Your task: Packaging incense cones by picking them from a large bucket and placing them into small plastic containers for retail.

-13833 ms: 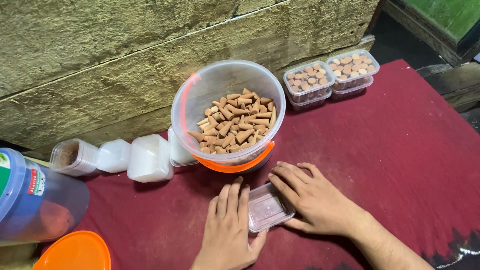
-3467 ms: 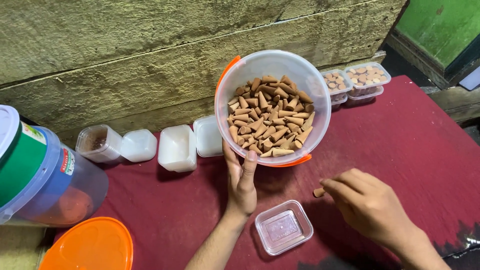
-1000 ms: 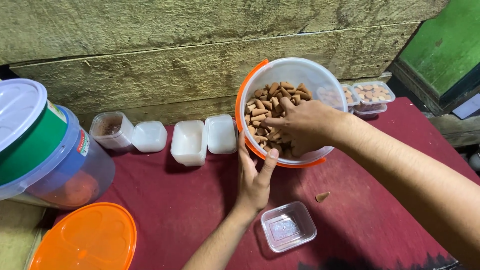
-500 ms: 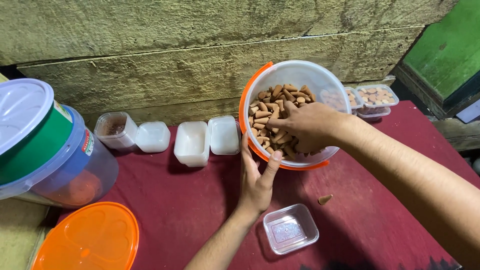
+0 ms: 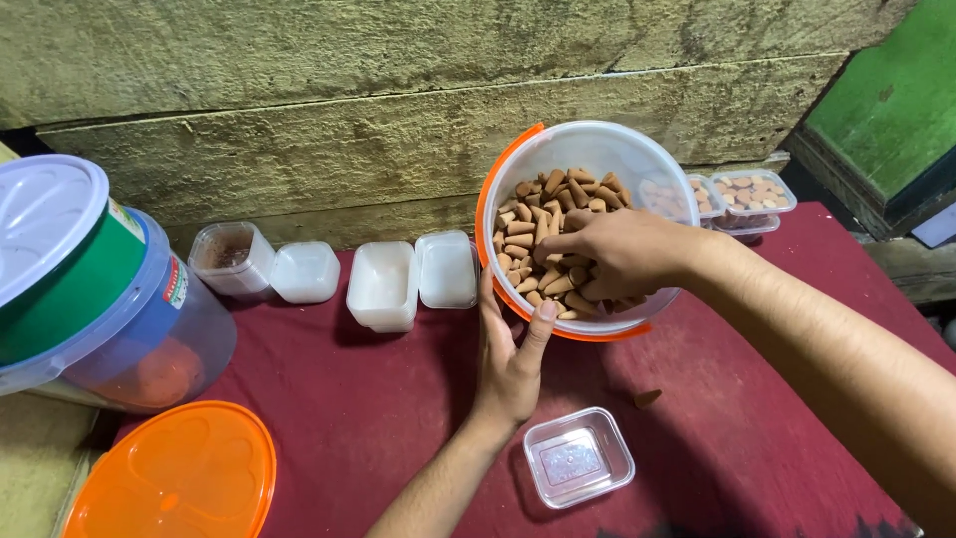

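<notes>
Left hand: palm forward, fingers extended upward, forearm angled up from below. Right hand: fingers curled downward, arm reaching in from the right.

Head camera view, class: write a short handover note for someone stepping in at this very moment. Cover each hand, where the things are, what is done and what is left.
Left hand: open, propping the tilted tub from below at its near wall.
Right hand: inside the tub, fingers closed among the brown cones; how many it holds is hidden.
Small clear box: on the red cloth near the person, open and empty.
One loose cone lies on the cloth beside it.
Done: filled boxes sit at the far right.
Left: the open box, plus white boxes along the wall.
</notes>
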